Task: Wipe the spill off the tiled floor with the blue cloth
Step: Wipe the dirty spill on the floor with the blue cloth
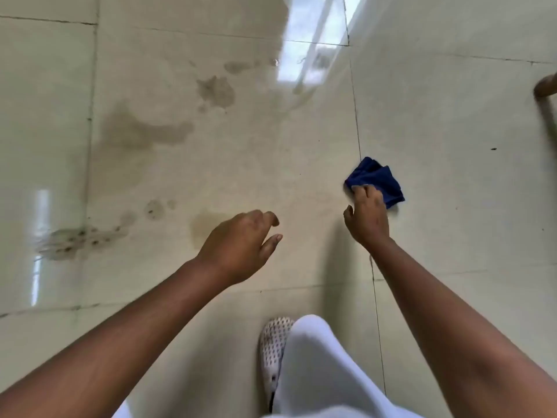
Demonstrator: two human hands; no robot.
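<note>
A crumpled blue cloth lies on the glossy beige tiled floor at centre right. My right hand reaches down onto its near edge, fingertips closing on the fabric. My left hand hovers above the floor at centre, fingers loosely curled and apart, holding nothing. The spill is a set of brownish wet patches spread over the big tile to the left. One large stain sits at upper left, smaller blotches lie farther away, and dark-speckled smears run near the left grout line.
My white trouser leg and a white perforated shoe stand at the bottom centre. A wooden furniture leg shows at the right edge. Bright window reflections glare on the far tiles.
</note>
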